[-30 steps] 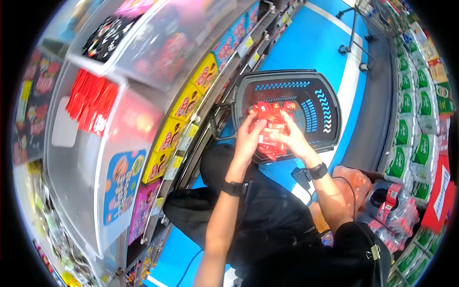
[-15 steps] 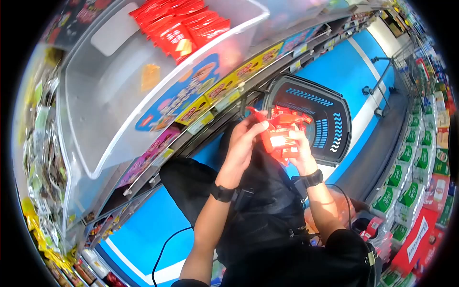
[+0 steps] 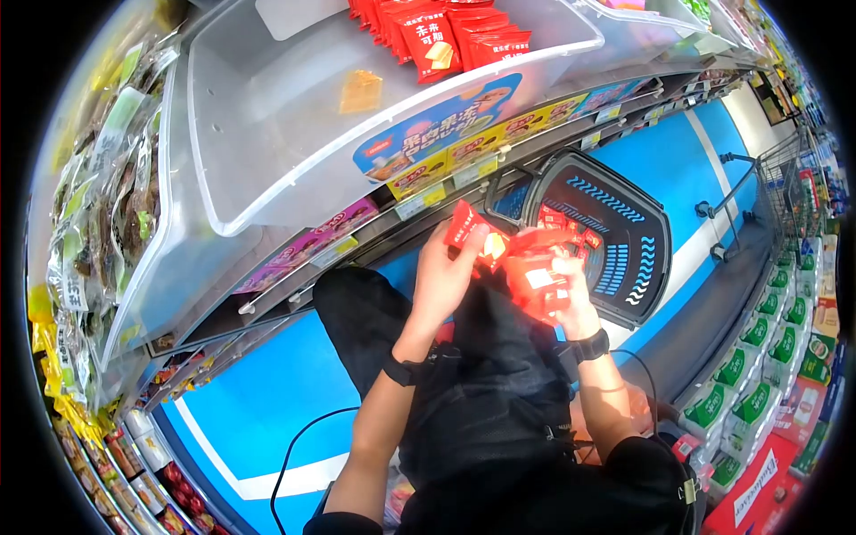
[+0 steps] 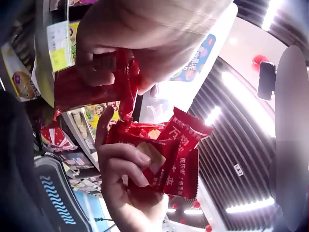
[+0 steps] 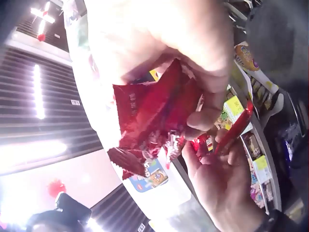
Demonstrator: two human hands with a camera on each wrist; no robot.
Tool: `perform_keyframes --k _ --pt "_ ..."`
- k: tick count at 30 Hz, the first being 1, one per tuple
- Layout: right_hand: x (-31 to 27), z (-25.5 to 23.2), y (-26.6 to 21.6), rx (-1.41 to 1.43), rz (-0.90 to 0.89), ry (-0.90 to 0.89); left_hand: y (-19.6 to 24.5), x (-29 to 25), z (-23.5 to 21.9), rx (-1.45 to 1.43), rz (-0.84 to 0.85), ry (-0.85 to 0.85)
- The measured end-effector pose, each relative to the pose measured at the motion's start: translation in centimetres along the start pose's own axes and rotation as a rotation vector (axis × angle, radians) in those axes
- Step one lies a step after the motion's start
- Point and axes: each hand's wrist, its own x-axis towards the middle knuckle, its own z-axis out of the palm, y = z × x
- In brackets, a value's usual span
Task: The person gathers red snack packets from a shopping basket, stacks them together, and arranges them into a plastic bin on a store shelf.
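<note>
My left hand (image 3: 441, 278) pinches one red snack packet (image 3: 464, 225) between thumb and fingers, in front of the black shopping basket (image 3: 655, 259). Just to its right, my right hand (image 3: 578, 299) grips a bunch of red snack packets (image 3: 526, 290). The left wrist view shows the single packet (image 4: 79, 92) lying flat under the left fingers, and the bunch (image 4: 181, 162) fanned out in the right hand (image 4: 128, 193). In the right wrist view, the bunch (image 5: 145, 108) hangs below the right palm. More red packets (image 3: 555, 219) lie inside the basket, partly hidden behind the bunch.
A clear plastic bin (image 3: 267, 169) with more red packets (image 3: 432, 40) stands on the shelf, and one yellowish packet (image 3: 360, 92) lies on its floor. Beyond the basket is a shopping cart (image 3: 776, 196). Stacked green-labelled packs (image 3: 731, 366) line the right side.
The view has swung toward the bin. Both hands have come back from over the basket toward the body, and the left hand has drawn one packet apart from the bunch in the right.
</note>
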Motion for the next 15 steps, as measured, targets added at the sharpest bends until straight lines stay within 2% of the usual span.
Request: perform_keyframes --k 2,5,10,12,14,15 --pt "-0.1 1.4 0.0 -0.082 -0.003 0.008 -0.1 -0.2 -0.3 0.144 0.087 -0.012" --pt "-0.6 2.5 0.0 -0.113 -0.019 0.125 0.9 -1.0 -0.4 0.165 0.045 -0.068" --pt "-0.9 2.4 0.7 -0.03 -0.065 0.093 0.9 -1.0 -0.5 0.244 0.005 -0.164" --pt "-0.7 2.2 1.3 -0.104 -0.089 0.203 -0.2 -0.9 -0.1 0.26 0.063 -0.14" --pt "-0.9 2.3 1.5 -0.083 -0.083 0.236 -0.6 -1.1 0.1 0.139 0.053 -0.151" --pt "-1.1 2.4 1.5 -0.064 -0.079 0.274 -0.6 -1.1 -0.2 0.136 -0.048 -0.151"
